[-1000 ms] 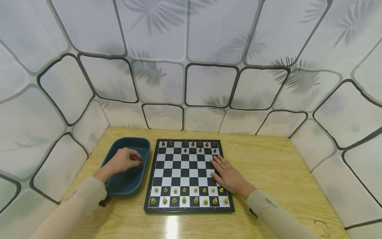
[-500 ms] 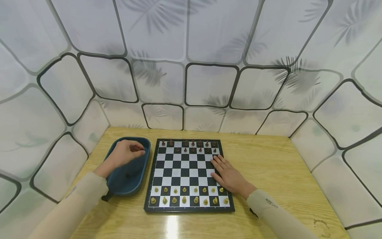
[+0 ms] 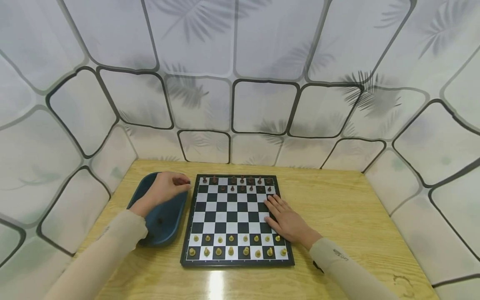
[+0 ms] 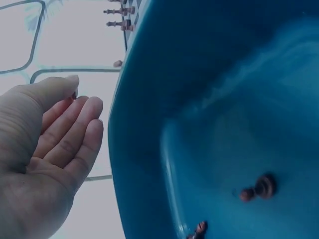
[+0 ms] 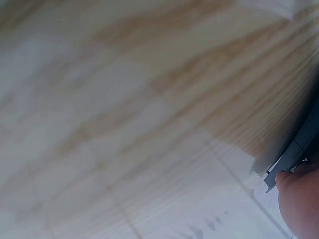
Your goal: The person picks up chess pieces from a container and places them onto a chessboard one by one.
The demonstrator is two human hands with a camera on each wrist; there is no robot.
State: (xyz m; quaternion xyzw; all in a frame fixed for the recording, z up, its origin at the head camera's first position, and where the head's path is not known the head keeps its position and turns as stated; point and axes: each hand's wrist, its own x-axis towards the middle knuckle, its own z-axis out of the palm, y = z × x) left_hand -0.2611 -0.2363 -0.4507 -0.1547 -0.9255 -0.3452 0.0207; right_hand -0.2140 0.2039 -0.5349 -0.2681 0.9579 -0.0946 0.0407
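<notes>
My left hand (image 3: 166, 187) is over the far right rim of a blue plastic bin (image 3: 165, 239), at the left edge of the chessboard (image 3: 232, 208). Thumb and index finger pinch a small dark red chess piece (image 4: 75, 94), mostly hidden by the fingers. Two more dark red pieces show in the bin: one chess piece (image 4: 259, 188) on the bottom and another (image 4: 199, 229) near the side. My right hand (image 3: 286, 218) lies with fingers extended on the board's right edge. Dark red pieces (image 3: 242, 179) stand along the far rows, yellow pieces (image 3: 231, 251) along the two near rows.
The board and bin stand side by side on a light wooden table (image 3: 330, 200). A patterned wall covering (image 3: 262, 108) with dark outlines encloses the back and both sides.
My left hand has risen out of the bin and moved right and away, toward the board's far left corner. The right hand has stayed in place.
</notes>
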